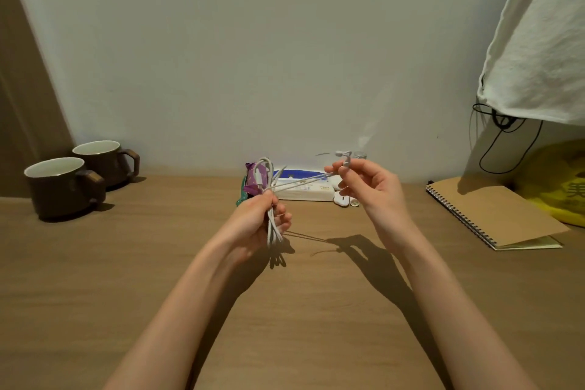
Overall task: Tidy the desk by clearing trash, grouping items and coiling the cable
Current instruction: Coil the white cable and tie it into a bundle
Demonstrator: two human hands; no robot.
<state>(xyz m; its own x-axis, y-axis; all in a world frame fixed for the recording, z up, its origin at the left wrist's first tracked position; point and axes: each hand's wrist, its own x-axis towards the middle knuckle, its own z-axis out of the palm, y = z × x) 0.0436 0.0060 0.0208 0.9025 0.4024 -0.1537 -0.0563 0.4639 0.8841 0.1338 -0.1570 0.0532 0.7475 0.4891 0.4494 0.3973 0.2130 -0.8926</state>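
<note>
A white cable (271,225) is folded into a bundle of loops above the middle of the wooden desk (158,263). My left hand (258,218) grips the bundle around its middle, with loops sticking out above and below the fist. Two strands run from there to the right, up to my right hand (370,187). That hand pinches the cable's free end near its plug, at fingertip height, in front of the wall.
Two dark mugs (63,187) stand at the back left. A tissue pack (304,187), purple and green wrappers (251,182) and small white items (343,199) lie against the wall. A spiral notebook (487,212), a yellow bag (560,187) and a hanging white cloth (538,41) fill the right side.
</note>
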